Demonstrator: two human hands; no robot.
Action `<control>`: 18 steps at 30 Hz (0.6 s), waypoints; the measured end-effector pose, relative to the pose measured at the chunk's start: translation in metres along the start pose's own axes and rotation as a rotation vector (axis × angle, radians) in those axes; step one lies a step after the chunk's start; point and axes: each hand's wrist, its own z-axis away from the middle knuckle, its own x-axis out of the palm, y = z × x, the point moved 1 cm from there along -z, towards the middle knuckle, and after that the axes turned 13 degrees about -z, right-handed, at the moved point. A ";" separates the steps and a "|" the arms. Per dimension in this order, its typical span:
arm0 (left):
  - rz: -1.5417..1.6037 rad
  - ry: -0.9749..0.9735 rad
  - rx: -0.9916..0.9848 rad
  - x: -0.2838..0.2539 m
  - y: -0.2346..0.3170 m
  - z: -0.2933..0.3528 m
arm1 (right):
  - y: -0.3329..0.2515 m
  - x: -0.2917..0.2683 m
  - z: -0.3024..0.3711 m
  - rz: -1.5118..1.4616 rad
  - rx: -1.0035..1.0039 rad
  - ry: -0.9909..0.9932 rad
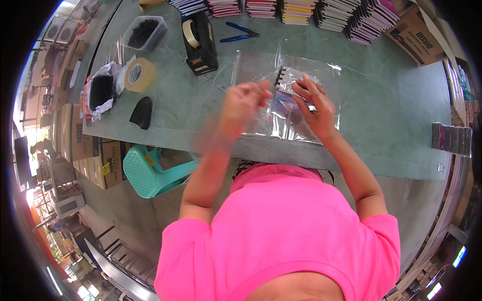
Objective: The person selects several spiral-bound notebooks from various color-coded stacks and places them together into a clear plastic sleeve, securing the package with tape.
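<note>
A clear plastic sleeve or sheet (256, 62) lies on the green table in front of me, shiny and creased. On or inside it is a small notebook (286, 76) with a pale cover and black binding teeth along its left side; a bluish, glossy part shows lower down. My right hand (319, 108) rests over the notebook's right part, fingers stretched out and apart, hiding some of it. Left of the notebook, my left hand (246, 103) is above the plastic with its fingers bent. Motion smears that hand and forearm, so whether it holds anything cannot be made out.
Beyond the plastic lie blue-handled pliers (241, 37), a black tape dispenser (202, 47) and several notebook stacks (298, 11). At left are a tape roll (140, 75), a tub of black pieces (145, 34) and a black curved object (142, 113). A cardboard box (419, 37) stands far right; a turquoise stool (145, 173) below.
</note>
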 end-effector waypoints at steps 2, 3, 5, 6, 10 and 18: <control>0.011 -0.044 -0.004 0.034 -0.008 0.002 | 0.000 0.002 -0.001 -0.024 0.001 -0.015; -0.028 -0.005 0.011 0.047 -0.014 -0.002 | 0.000 0.002 -0.001 -0.035 0.004 -0.022; -0.150 0.087 0.042 0.056 -0.015 -0.003 | -0.002 -0.001 -0.002 -0.075 0.024 -0.042; -0.234 0.140 0.059 0.059 -0.011 -0.003 | -0.003 -0.003 -0.003 -0.094 0.036 -0.052; -0.440 0.209 0.027 0.054 -0.028 -0.010 | -0.011 -0.010 -0.006 -0.175 0.087 -0.122; -0.573 0.158 0.069 0.042 -0.063 -0.019 | 0.022 -0.024 -0.077 0.018 0.416 -0.407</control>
